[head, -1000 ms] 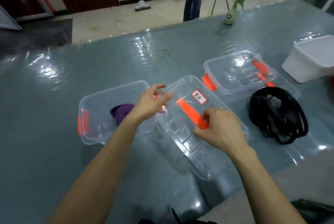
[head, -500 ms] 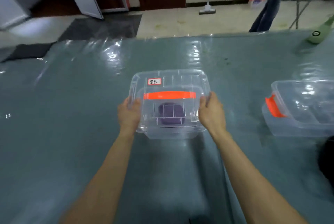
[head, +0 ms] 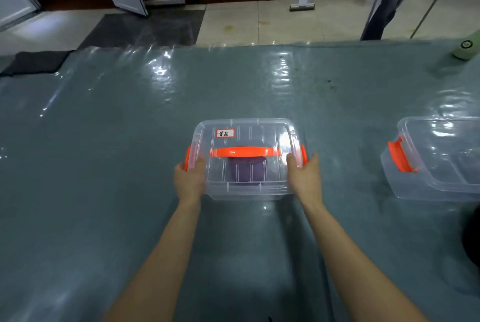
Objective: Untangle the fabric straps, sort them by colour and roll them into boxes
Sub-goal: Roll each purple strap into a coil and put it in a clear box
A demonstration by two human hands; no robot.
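Shiny grey-green table (head: 104, 139) with tiled floor (head: 233, 22) behind it, lidded box (head: 246, 193) held at both ends

Left hand (head: 191, 178) and right hand (head: 305, 177) each grip one end of the clear box, thumbs hooked over the lid edge and the other fingers mostly hidden round the sides by the orange latches (head: 187, 156). Lid is on, with an orange handle (head: 245, 152) running across between the hands and a white label (head: 225, 133) just beyond the left hand. Purple strap (head: 246, 172) sits rolled up inside, right between the hands. Second box (head: 428, 184) is off to the right of the right hand, well apart. Green bottle (head: 466, 47) is far right at the back, and a mop (head: 302, 4) and someone's legs (head: 381, 9) are out on the floor.
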